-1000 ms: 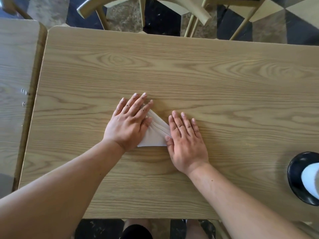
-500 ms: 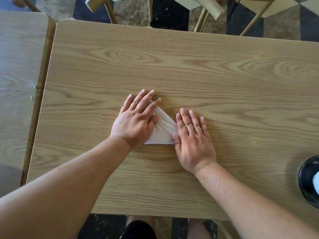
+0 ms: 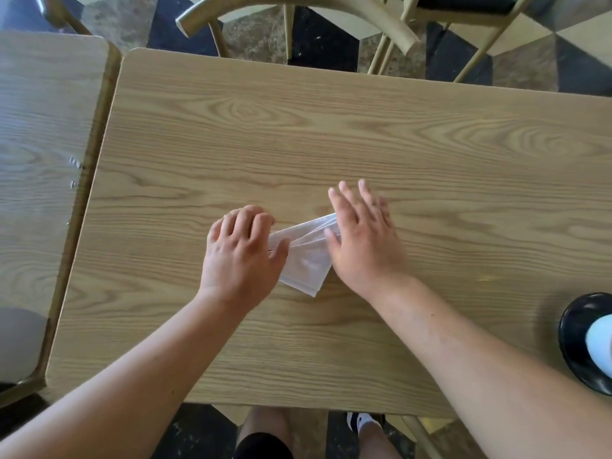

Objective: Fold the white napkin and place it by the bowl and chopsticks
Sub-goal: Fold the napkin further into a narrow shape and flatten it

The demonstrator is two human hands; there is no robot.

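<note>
The white napkin (image 3: pixel 306 260) lies folded in a flat, layered wedge near the middle of the wooden table (image 3: pixel 331 144), with one corner pointing toward me. My left hand (image 3: pixel 240 256) has curled fingers on the napkin's left end and its thumb on top of the paper. My right hand (image 3: pixel 362 240) lies flat with fingers spread over the napkin's right end. A black bowl (image 3: pixel 574 336) with something white inside it sits at the right edge, partly cut off. No chopsticks are visible.
A second wooden table (image 3: pixel 43 144) abuts on the left. Wooden chairs (image 3: pixel 298 14) stand beyond the far edge over a dark patterned floor. My knees show below the near edge.
The napkin has turned from a triangle between my hands into a longer slanted shape. My left fingers have curled up, and my right hand has shifted up over the napkin's right end.
</note>
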